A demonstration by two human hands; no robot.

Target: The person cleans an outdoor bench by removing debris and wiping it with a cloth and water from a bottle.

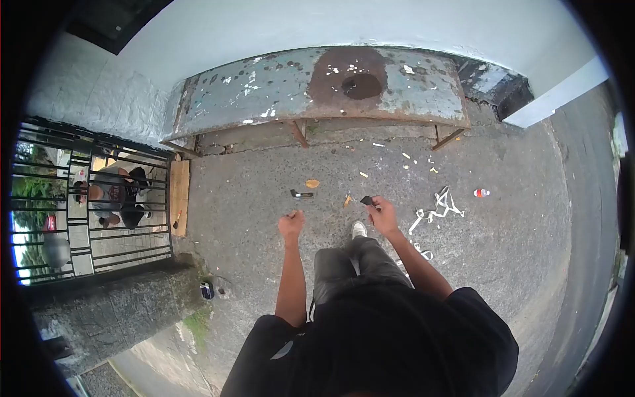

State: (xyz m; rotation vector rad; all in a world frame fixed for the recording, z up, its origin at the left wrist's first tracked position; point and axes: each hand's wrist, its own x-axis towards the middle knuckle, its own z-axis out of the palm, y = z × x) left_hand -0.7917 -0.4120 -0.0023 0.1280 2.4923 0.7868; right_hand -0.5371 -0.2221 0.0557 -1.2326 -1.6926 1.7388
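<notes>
My right hand [383, 218] is closed around a small dark flat object [366, 200], whose exact kind I cannot make out. My left hand [291, 225] is held in front of me with its fingers curled together; whatever may be in them is hidden or too small to name. Beyond the left hand, a black tool with a short handle [302, 194] lies on the concrete. A brownish-yellow leaf [312, 183] rests just past it. Between the hands is a small crumpled yellowish piece [347, 200], also on the ground.
A stained, rusty metal-topped table [264, 86] stands along the wall. Tangled white strips [440, 205] and a bottle with a red label [481, 193] lie to the right. On the left, a person [112, 192] sits behind a barred gate [126, 228], near a wooden board [179, 192].
</notes>
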